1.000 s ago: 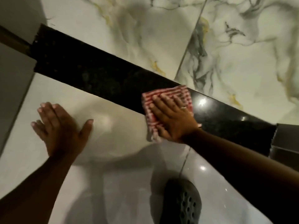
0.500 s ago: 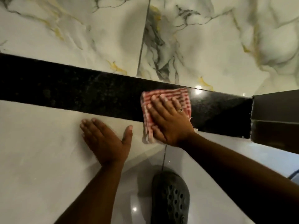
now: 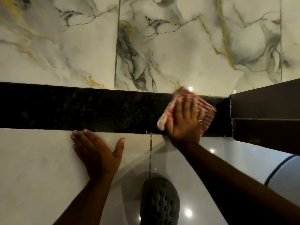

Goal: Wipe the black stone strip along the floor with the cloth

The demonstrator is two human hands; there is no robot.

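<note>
A black speckled stone strip (image 3: 90,109) runs left to right across the floor between two tiled areas. My right hand (image 3: 183,122) lies flat on a red-and-white checked cloth (image 3: 207,112), pressing it onto the strip near its right end; the cloth looks blurred. My left hand (image 3: 97,151) rests palm down, fingers spread, on the pale tile just below the strip, its fingertips at the strip's near edge, and it holds nothing.
Veined marble tiles (image 3: 178,46) lie beyond the strip. A dark door frame or cabinet base (image 3: 266,111) ends the strip at the right. A black perforated clog (image 3: 159,202) stands on the glossy pale floor (image 3: 32,176) at the bottom centre.
My right hand has slid the cloth to the right along the strip, close to the dark frame. My left hand has shifted right, closer to the strip. The view has turned.
</note>
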